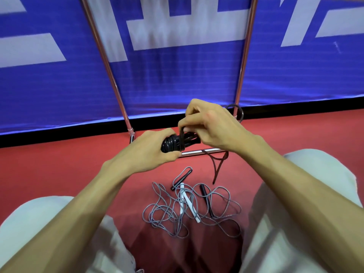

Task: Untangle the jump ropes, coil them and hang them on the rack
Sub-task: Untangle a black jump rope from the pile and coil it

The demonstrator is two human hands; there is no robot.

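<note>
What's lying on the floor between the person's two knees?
A tangled pile of grey jump ropes with black and white handles, seen in the head view.

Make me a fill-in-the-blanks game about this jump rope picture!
The left hand grips the coiled rope, coloured ____.
The tangled grey ropes lie on the ____ floor.
The banner behind the rack is white and ____.
Missing words: black, red, blue.
</note>
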